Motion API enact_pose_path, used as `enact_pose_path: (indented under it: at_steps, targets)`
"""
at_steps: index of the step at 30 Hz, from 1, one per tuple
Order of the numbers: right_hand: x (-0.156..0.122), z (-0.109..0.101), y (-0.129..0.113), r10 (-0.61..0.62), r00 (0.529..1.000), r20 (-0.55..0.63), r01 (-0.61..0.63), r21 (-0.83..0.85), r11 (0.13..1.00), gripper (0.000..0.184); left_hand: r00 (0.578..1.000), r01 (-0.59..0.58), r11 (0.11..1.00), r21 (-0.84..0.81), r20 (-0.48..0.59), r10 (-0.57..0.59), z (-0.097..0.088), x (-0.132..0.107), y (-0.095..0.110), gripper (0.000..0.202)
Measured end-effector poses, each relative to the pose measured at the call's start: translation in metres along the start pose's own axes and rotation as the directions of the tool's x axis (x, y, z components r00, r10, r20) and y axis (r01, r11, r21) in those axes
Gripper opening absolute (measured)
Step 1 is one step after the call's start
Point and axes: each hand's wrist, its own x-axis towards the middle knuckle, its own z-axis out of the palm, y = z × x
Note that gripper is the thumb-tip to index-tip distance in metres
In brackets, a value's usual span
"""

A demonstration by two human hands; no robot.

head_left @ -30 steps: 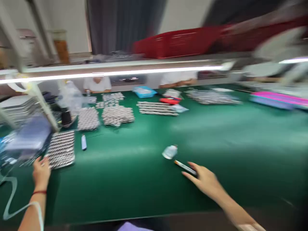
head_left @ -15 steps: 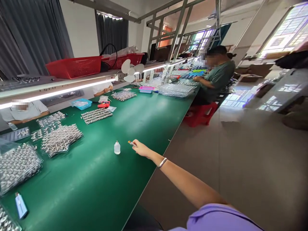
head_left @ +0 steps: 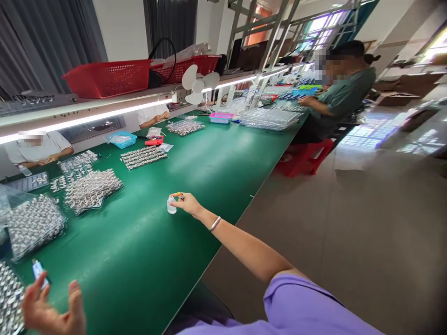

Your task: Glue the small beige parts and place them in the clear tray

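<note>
My right hand (head_left: pixel 188 204) reaches out over the green table, its thumb and forefinger closed about the neck of a small translucent dropper bottle (head_left: pixel 171 207). The bottle stands upright on the table top. In the same hand is a short orange-and-white thing (head_left: pixel 180 195), mostly covered by the fingers, so its kind is unclear. At the lower left my left hand (head_left: pixel 54 307) is raised with its fingers spread and nothing in it. Just beyond it lies a light-blue tool (head_left: pixel 40 273), partly hidden by my fingertips. A tray of small metal parts (head_left: pixel 10 298) is beside that hand.
Stacked clear trays of metal parts (head_left: pixel 92 188) line the table's left side. Farther off are a blue basket (head_left: pixel 122 139), a pink-and-blue basket (head_left: pixel 221 118) and clear trays (head_left: pixel 268 118). A shelf with red baskets (head_left: pixel 108 80) and a fan (head_left: pixel 198 85) overhangs. Co-workers sit around the table.
My right hand has moved left to the bottle and closed on its neck, keeping the orange-and-white thing. My left hand has come into view at the lower left. The view has shifted a little.
</note>
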Motion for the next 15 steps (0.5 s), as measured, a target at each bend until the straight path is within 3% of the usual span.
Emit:
enact_pose_path:
  at_steps: [1,3,5,8,10,12,15]
  targets:
    - [-0.001,0.005,-0.002,-0.005,1.0,0.013,0.005,0.015,1.0,0.051,0.999,-0.051,0.999,0.01,-0.002,0.051,0.01,-0.004,0.002,0.077]
    - [-0.006,0.024,-0.01,-0.018,0.997,0.079,0.014,0.045,0.999,0.049,0.992,-0.03,0.999,-0.032,0.121,0.034,0.029,-0.015,0.01,0.067]
    - [-0.018,0.052,-0.02,-0.029,0.979,0.202,0.014,0.076,0.997,0.048,0.951,0.131,0.984,-0.118,0.294,-0.092,0.047,-0.023,0.023,0.065]
    - [-0.045,0.105,-0.035,-0.032,0.894,0.446,-0.024,0.12,0.993,0.052,0.826,0.443,0.857,-0.262,0.49,-0.277,0.068,-0.027,0.035,0.075]
    - [-0.06,0.137,-0.042,-0.032,0.822,0.569,-0.061,0.144,0.988,0.054,0.764,0.547,0.784,-0.294,0.558,-0.324,0.072,-0.028,0.035,0.067]
    - [-0.069,0.161,-0.042,-0.034,0.766,0.642,-0.096,0.167,0.981,0.059,0.731,0.598,0.75,-0.283,0.575,-0.366,0.066,-0.031,0.028,0.059]
    - [-0.069,0.187,-0.032,-0.02,0.723,0.691,-0.161,0.197,0.967,0.069,0.695,0.657,0.716,-0.235,0.556,-0.455,0.047,-0.035,0.014,0.054]
